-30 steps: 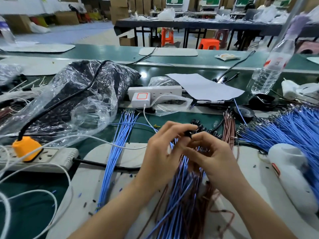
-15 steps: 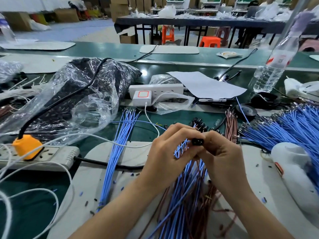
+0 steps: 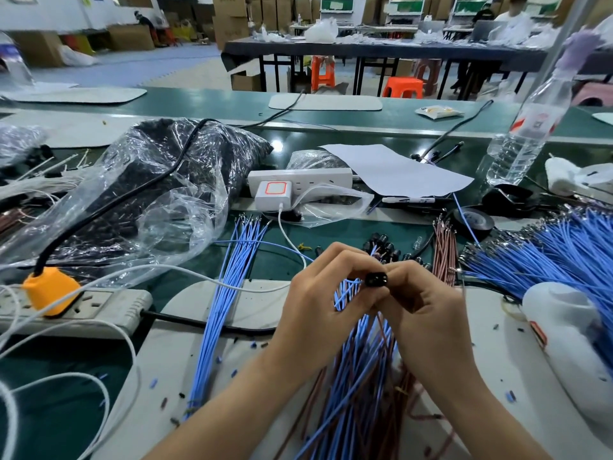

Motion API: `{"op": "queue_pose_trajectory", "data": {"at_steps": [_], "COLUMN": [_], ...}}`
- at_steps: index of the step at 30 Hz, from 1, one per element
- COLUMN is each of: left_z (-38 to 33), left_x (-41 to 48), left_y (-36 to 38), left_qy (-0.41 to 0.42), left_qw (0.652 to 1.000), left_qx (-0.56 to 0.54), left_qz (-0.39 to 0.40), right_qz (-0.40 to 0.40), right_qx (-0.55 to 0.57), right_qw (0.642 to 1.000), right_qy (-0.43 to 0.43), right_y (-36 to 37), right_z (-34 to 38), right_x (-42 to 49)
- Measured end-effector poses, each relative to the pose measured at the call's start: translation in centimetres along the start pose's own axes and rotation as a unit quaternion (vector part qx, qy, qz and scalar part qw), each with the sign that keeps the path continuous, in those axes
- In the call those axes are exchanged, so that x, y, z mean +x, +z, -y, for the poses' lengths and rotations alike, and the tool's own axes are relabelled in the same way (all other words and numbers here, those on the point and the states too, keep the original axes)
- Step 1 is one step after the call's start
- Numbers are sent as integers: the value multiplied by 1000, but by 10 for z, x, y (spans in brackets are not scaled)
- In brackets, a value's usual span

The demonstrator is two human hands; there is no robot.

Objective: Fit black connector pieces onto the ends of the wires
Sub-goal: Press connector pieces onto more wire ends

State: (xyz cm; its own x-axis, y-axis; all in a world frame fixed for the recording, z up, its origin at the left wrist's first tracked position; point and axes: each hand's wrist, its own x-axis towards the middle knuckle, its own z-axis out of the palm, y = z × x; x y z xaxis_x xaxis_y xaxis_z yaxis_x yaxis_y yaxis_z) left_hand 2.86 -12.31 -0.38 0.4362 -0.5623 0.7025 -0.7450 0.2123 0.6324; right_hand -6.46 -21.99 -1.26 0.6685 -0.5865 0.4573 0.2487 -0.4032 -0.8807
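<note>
Head view: a person worked at a green workbench (image 3: 414, 109), both hands raised together over a pale mat (image 3: 212, 343).
Left hand (image 3: 318, 293): fingers were curled, pinching a few blue wire ends (image 3: 346, 292) just left of the fingertips.
Right hand (image 3: 428, 313): thumb and forefinger pinched one black connector (image 3: 375, 279); the other fingers were curled beneath.
Connector position: held off the mat, between the fingertips of both hands, above the mixed wire bundle (image 3: 358, 376) of blue and brown leads.
Key relation: the connector lay immediately right of the wire ends, touching or nearly touching them. Its long axis ran roughly left to right, and the wire ends pointed rightward and upward toward it. The right hand was the nearer hand and carried it.
Insertion face: which side held the sockets could not be told.
Step in hand: judged as seating a wire end in the connector; full seating was not visible.
Next move: probably needs the wire tip aligned with the connector's axis before pushing.
Supply: loose black connectors (image 3: 384, 249) lay just beyond the hands, with brown wires (image 3: 444, 254) beside them.
</note>
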Motion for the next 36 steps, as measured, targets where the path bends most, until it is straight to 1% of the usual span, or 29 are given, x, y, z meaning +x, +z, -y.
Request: {"op": "queue_pose_trajectory", "data": {"at_steps": [4,9,20,24,27,30,36], "left_z": [1,1,0,-2,-2,-1,-1], "left_x": [0,0,1,1,0,1,0], "left_y": [0,-1,-1,-1,0,1,0], "left_qy": [2,-12,-22,-4,-2,-24,-22], "left_qw": [1000,1000,999,1000,1000,1000,999], "left_qx": [-3,-4,-19,-7,-1,-14,-23], "left_qz": [-4,-6,-16,-25,-14,-12,-5], "right_qz": [-1,-2,-22,-45,-29,-16,-9], "right_qx": [-18,-84,-110,-93,-131,-157,-178], "right_qw": [1000,996,991,993,987,980,973], "right_qy": [-13,-42,-79,-50,-86,-123,-150], "right_y": [0,2,2,1,2,3,4], "right_z": [-2,-3,-5,-3,-6,-10,-9], "right_x": [0,-1,-2,-1,-1,-2,-2]}}
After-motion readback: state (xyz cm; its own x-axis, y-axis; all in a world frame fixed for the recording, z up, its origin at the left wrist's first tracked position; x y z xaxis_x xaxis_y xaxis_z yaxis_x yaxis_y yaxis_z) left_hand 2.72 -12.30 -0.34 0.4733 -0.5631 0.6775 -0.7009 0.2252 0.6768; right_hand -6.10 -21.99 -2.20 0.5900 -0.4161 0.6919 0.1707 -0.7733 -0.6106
